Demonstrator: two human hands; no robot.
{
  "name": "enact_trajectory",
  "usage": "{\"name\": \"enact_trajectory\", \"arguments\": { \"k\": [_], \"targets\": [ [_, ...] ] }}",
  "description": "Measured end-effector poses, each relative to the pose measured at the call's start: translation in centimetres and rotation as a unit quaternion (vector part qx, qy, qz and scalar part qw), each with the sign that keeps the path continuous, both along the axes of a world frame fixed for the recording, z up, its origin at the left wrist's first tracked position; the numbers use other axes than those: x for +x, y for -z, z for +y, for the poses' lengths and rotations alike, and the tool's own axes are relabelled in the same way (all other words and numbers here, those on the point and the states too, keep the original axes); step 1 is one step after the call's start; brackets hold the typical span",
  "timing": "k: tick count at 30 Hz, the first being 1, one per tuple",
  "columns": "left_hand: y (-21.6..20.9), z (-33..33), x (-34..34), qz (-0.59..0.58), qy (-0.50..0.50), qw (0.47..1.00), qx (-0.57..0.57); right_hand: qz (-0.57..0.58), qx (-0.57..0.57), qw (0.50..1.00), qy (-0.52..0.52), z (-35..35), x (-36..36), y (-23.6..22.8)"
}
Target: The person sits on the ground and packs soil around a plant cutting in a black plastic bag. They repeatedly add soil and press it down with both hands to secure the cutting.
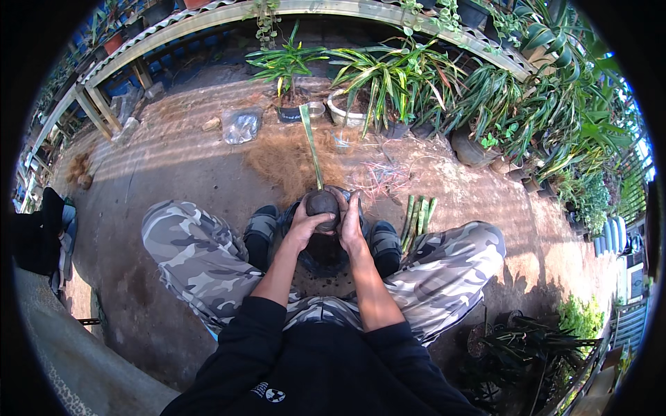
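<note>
Between my two palms sits a dark, round ball of soil [321, 203]. A long, narrow green leaf cutting [311, 147] rises from its far side. My left hand [302, 224] wraps the ball's left side, its thumb lying across the near face. On the other side my right hand [350, 216] presses with its fingers bent around the ball. Both hands look smeared with soil. Beneath them a dark basin [320, 267] stands between my feet, with dark soil inside; my hands and forearms hide part of it.
Loose brown fibre [274, 165] spreads on the ground beyond the basin, beside tangled pink and blue strings [380, 179]. Several cut green leaves [420, 216] lie near my right foot. Farther off are a clear plastic bag [241, 127], a white planter [345, 114] and a dark pot [290, 115].
</note>
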State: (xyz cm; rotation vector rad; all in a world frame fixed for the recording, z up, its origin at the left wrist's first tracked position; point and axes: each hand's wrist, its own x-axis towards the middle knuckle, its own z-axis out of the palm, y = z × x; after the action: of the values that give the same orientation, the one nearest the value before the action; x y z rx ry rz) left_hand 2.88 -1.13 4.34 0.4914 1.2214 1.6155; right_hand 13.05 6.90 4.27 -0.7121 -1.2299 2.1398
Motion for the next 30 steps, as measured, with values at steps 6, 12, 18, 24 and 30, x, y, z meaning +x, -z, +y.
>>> {"name": "enact_trajectory", "arguments": {
  "k": [6,12,18,24,30],
  "targets": [
    [0.9,0.1,-0.3,-0.018,-0.016,1.0,0.006,0.042,-0.052,0.998,-0.018,-0.6,0.3,-1.5],
    [1.2,-0.3,-1.3,-0.174,0.045,0.981,0.076,-0.01,0.031,0.999,-0.032,-0.4,0.9,-2.1],
    [0.4,-0.3,-1.6,-0.117,0.047,0.989,0.074,0.051,0.003,0.998,-0.029,0.2,0.9,-1.1],
    [-0.4,-0.2,-1.2,-0.112,0.054,0.99,0.061,0.064,-0.039,0.997,0.017,0.4,1.1,-1.0],
    [-1.1,-0.2,-1.3,-0.078,0.063,0.993,0.054,0.07,-0.054,0.995,0.035,0.2,1.4,-1.7]
  ]
}}
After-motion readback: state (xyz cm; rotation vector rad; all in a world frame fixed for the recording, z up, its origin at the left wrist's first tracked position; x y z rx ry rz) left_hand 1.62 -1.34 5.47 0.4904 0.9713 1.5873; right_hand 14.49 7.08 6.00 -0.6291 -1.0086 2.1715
